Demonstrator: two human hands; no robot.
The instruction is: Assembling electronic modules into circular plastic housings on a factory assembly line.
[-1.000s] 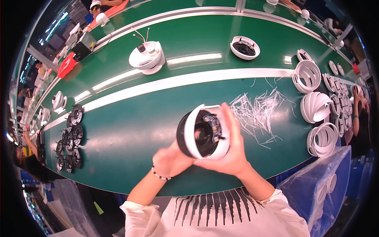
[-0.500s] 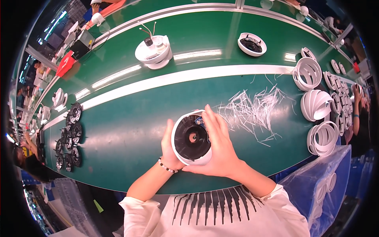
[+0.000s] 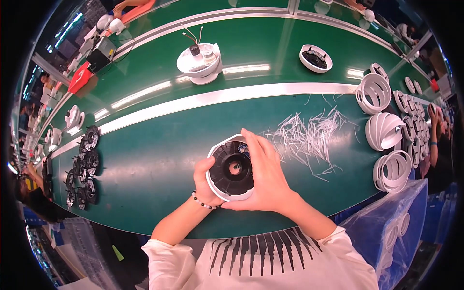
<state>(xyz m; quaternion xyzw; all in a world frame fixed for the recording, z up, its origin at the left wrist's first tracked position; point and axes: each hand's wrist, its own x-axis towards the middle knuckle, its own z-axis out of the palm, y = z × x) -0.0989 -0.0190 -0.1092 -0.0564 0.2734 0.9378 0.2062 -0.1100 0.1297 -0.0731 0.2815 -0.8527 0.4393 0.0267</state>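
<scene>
Between my two hands is a white round housing (image 3: 240, 197) with a black disc-shaped insert (image 3: 224, 167) seated in it, its open face turned up towards me. Skin shows through the round hole in the insert's middle, and a small blue circuit board sits near its upper right edge. My left hand (image 3: 205, 182) grips the housing's left side, thumb bent at the rim. From the right, my right hand (image 3: 267, 176) wraps the housing, its fingers reaching over the upper right rim. The fingers beneath the housing are hidden.
Thin white strips (image 3: 311, 137) lie in a loose pile to the right. Stacked white rings (image 3: 392, 171) stand along the right edge, black round parts (image 3: 90, 162) at the left. Beyond a pale rail (image 3: 232, 95) are a white assembly with wires (image 3: 199, 65) and a white ring-shaped housing (image 3: 315, 59).
Beyond the rail, the white assembly and the ring-shaped housing have shifted right. My hands have drawn the held housing slightly left, and my left thumb has bent in at its rim.
</scene>
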